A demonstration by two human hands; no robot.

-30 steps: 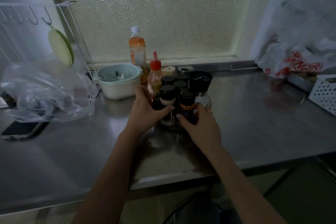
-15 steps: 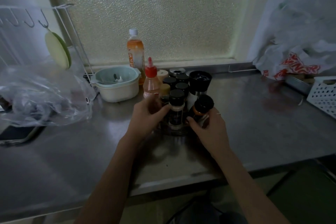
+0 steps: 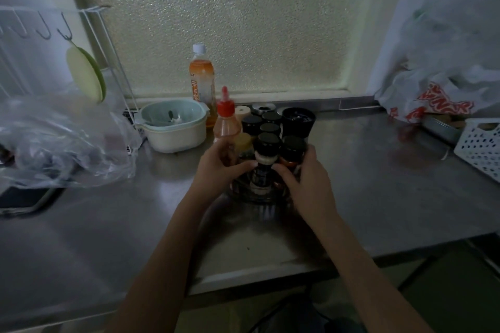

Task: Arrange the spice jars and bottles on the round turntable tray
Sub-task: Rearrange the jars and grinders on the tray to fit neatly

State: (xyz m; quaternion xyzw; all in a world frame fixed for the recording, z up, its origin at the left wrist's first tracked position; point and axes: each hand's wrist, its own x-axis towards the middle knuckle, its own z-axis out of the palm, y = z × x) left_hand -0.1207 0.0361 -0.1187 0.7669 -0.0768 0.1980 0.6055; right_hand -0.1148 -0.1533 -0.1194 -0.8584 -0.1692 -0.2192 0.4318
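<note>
Both hands close in on a tight cluster of black-capped glass spice jars standing on a round, dark turntable tray on the dull steel counter; the left hand curls against the cluster's left side, its thumb reaching across to touch the front jar with the cream-coloured band; the right hand wraps its fingers around a black-capped jar with an orange-red label, thumb pressed near the front jar's base; the two held jars stand touching each other, upright. Just beyond the left hand's fingers rise a clear squeeze bottle with a red nozzle cap and a small yellow-lidded jar; beyond the right hand's fingertips stands a tall black-topped grinder. Farther out past the left hand sit a pale green and white lidded bowl and an orange drink bottle with a white cap; well to that hand's left lies a crumpled clear plastic bag; well to the right hand's right sits a white perforated basket.
</note>
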